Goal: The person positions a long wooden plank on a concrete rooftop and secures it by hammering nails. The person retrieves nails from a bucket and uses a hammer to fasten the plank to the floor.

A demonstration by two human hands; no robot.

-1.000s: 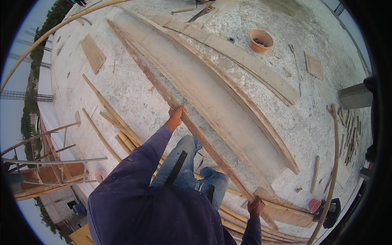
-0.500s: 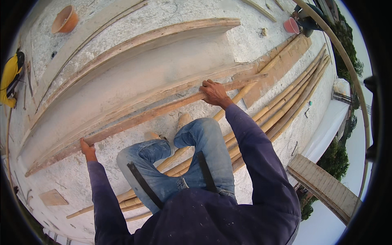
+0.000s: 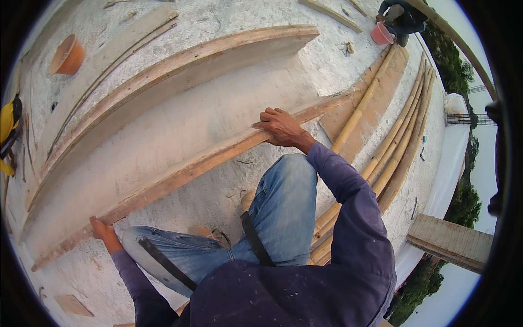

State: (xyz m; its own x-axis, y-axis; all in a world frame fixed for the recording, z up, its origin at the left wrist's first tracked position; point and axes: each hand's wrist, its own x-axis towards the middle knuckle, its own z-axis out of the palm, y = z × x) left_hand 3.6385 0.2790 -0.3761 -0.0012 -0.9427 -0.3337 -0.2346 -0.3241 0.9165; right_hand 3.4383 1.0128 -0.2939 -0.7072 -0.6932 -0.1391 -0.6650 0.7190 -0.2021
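A long wooden batten (image 3: 190, 171) lies along the near edge of a wide pale board (image 3: 163, 136), with no gap showing between them. Toward the batten's left end, my left hand (image 3: 102, 229) grips its near side. My right hand (image 3: 279, 128) is closed over its upper edge, right of the middle, fingers bent over the far side. A second wooden strip (image 3: 180, 54) stands along the board's far edge. The batten's right end reaches past the board, over a flat brown panel (image 3: 357, 128). My bent knees are close behind the batten.
Several bamboo poles (image 3: 400, 139) lie on the right, and a single pole (image 3: 376, 90) crosses the brown panel. An orange bucket (image 3: 68, 54) stands far left. At the far right a person (image 3: 406, 19) crouches by a pink bucket (image 3: 382, 34). Another person (image 3: 8, 125) shows at the left edge.
The batten has moved away from me, against the pale board, and the gap between them has closed. Both hands have kept their grip. My knees have spread wider, and the view has shifted.
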